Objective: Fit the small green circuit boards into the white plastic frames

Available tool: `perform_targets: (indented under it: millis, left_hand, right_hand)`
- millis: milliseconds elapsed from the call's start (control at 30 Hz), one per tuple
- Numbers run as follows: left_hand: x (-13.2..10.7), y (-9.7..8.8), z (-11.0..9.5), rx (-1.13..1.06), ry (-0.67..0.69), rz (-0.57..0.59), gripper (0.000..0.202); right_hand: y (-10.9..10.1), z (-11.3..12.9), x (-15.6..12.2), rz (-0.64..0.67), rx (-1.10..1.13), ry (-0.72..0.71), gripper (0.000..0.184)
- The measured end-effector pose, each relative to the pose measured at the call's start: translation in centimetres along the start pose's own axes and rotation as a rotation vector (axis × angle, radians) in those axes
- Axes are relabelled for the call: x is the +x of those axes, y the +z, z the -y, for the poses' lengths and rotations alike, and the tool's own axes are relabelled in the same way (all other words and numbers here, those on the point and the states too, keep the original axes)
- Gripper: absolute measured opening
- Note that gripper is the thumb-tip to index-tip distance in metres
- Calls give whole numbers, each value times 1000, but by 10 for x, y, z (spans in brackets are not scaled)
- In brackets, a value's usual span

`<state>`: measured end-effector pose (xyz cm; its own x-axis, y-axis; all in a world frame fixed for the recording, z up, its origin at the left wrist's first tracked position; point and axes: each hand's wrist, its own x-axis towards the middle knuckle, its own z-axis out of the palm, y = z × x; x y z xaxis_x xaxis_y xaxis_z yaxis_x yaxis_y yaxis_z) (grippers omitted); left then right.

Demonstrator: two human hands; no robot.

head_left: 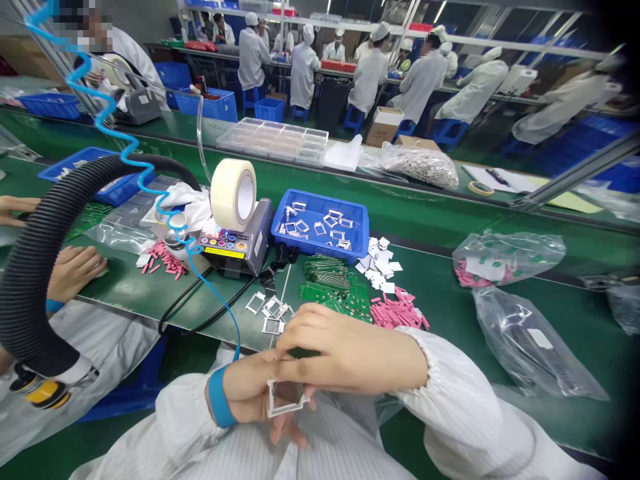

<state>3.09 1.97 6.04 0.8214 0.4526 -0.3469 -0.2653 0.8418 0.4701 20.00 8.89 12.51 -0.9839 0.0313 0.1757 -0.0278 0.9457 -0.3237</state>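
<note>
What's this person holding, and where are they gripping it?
A small white frame, held where the two hands meet. The left hand is beneath it and the right hand covers its upper edge; the exact finger grip is hidden.

Electronics assembly floor in a factory, hand-work line by the look of it. Tells: long green-topped workbench [430, 277] carrying bare green PCBs [327, 273], loose pink strips [397, 310], a blue parts bin [363, 230] and a push-button tape dispenser [260, 230]. Black corrugated hose [37, 220] and coiled blue cord [80, 87] over the bench. Blue wristband [219, 399] on the wearer. Behind: people in white coats [303, 73], many capped, along another line, some on blue plastic stools [353, 120]. Fluorescent tubes [441, 11] overhead.
</note>
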Motion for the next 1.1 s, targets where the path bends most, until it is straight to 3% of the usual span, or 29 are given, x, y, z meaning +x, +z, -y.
perform_targets:
  millis: [167, 300, 433, 467, 533, 600, 667, 733, 833, 900, 1000, 1100]
  left_hand:
    - [3, -3, 3, -5, -62, 18, 27]
    - [3, -6, 11, -5, -96, 86, 33]
    - [6, -14, 21, -167, 169, 44, 34]
    - [6, -17, 22, -192, 220, 20, 36]
    - [6, -24, 23, -257, 268, -58, 38]
    - [6, -32, 23, -323, 266, -129, 38]
    - [8, -38, 23, -351, 256, -164, 35]
    - [11, -43, 23, -355, 264, -177, 32]
    - [18, -43, 21, -350, 320, -155, 28]
    - [21, -39, 18, -320, 372, -117, 30]
    - [23, -29, 11, -271, 444, -74, 32]
    - [23, -19, 5, -260, 479, -48, 35]
  right_hand:
    - [-3, -7, 3, 73, 37, -75, 29]
    - [-5, 5, 7, 141, -21, -69, 31]
    - [2, 11, -13, 66, -19, 64, 56]
    - [6, 7, -26, 4, 7, 146, 59]
    - [14, -10, -60, -177, 24, 495, 50]
    - [23, -34, -100, -398, -82, 1098, 35]
    - [34, -61, -138, -449, -165, 1346, 28]
    - [43, -83, -165, -451, -198, 1467, 19]
    - [48, -98, -179, -466, -203, 1514, 12]
    - [42, -92, -171, -512, -200, 1482, 14]
    - [30, -63, -137, -621, -193, 1368, 16]
    - [28, -21, -85, -704, -175, 1127, 13]
